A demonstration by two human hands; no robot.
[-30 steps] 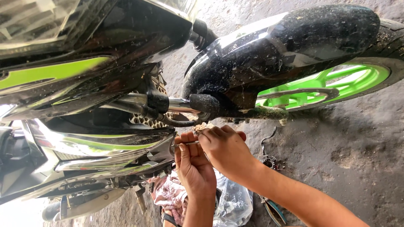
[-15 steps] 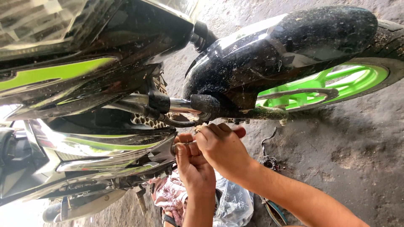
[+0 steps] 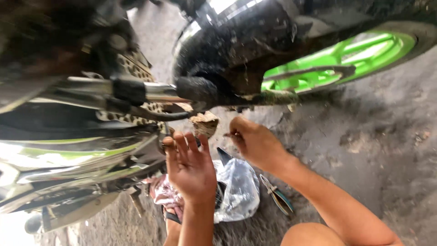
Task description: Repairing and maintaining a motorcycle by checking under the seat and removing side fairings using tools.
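Both hands have come apart since the earlier frames, where they were bunched together under the fork, and the camera has swung in closer. Between them now hangs the cable (image 3: 157, 115), a dark loop that runs along the underside of the chrome fork tube (image 3: 159, 92); its long axis lies roughly level, from the left towards the wheel (image 3: 337, 59) on the right, and its free end near the mud-caked bracket (image 3: 205, 123) is too blurred to read. The left hand (image 3: 191, 166) is raised palm-out with its fingers (image 3: 182, 143) spread, gripping nothing, touching or nearly touching the green-and-silver fairing (image 3: 77, 159). The right hand (image 3: 255, 143) has its fingers curled and pinched just below the bracket — whether on a small part I cannot tell.

My judgement: the work is at a fitting step around the fork's lower end, and the next move calls for steadying the cable with one hand. On the floor beneath lie a plastic bag (image 3: 239, 189) and pliers (image 3: 277, 198).
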